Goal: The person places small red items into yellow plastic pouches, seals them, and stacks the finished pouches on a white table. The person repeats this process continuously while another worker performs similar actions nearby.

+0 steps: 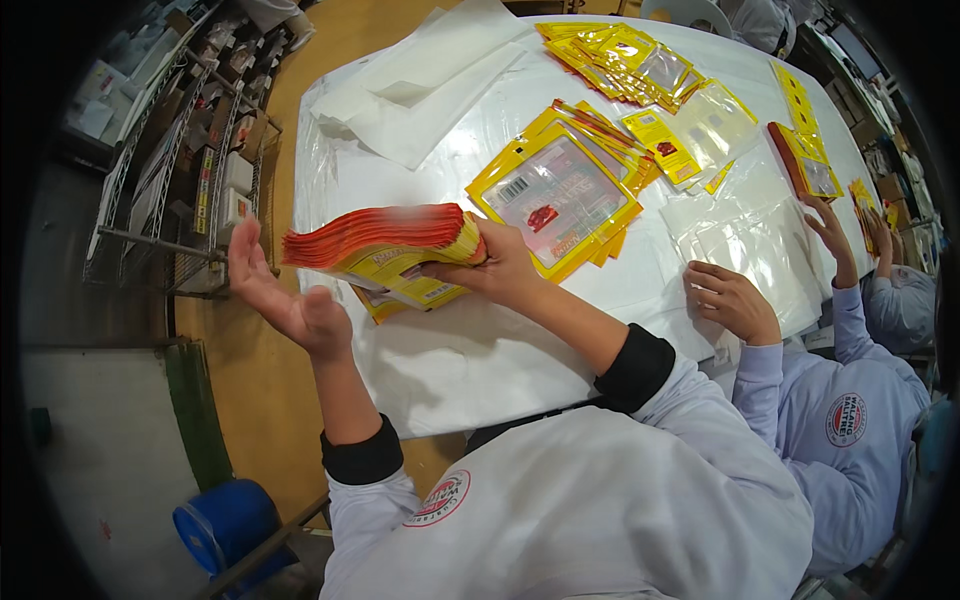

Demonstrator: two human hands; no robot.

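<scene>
A thick stack of red-edged yellow printed plastic pouches [390, 240] is gripped at its right end by my right hand [502, 259], thumb on the near face. The stack bows, and its red edges face up. My left hand [289, 300] is raised off the stack's left end, fingers apart and nothing in it. Below the stack, part of another yellow pouch [379, 304] shows near the table edge. Just beyond my right hand lies a fanned pile of yellow-bordered clear-window pouches [559, 199], bearing printing and a red picture.
The table [480, 375] has a white plastic cover. Farther off are white sheets [420, 90], another pouch pile [630, 64] and clear packets [705, 127]. A co-worker's hands [731, 300] are at right. Wire shelving [180, 165] and a blue drum [225, 525] stand left.
</scene>
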